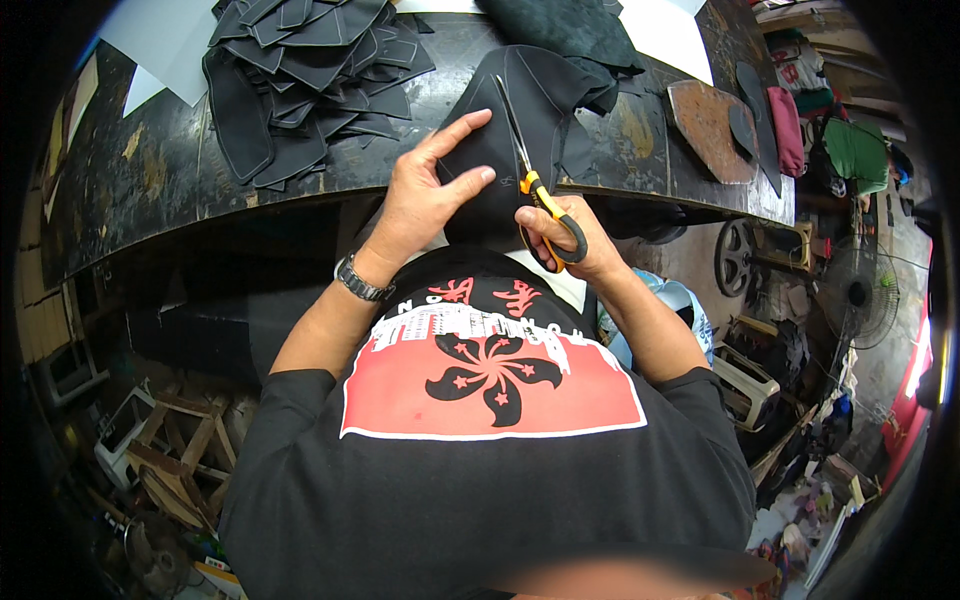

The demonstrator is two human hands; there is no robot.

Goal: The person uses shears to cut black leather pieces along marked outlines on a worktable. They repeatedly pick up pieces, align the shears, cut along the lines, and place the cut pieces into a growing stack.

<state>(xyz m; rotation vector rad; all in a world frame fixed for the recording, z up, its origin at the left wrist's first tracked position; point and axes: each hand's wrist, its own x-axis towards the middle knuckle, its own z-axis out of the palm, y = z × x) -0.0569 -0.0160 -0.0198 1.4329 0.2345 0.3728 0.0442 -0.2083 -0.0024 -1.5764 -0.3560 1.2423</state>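
Observation:
A black sheet of material (535,95) with pale marked outlines lies over the table's near edge and hangs toward my lap. My right hand (575,235) is wrapped round the yellow and black handles of a pair of scissors (530,180). Their long blades point away from me over the sheet and look nearly closed. At the sheet's left side is my left hand (425,190), thumb and forefinger stretched apart. Its other fingers are mostly hidden, and I cannot tell whether they touch the sheet's underside.
Many black cut pieces with pale edge lines form a pile (310,80) on the worn dark table (130,190). Behind the sheet lies a bunched dark cloth (570,35). A brown board (712,130) rests at the right. A standing fan (860,295) and a wooden stool (185,455) stand lower down.

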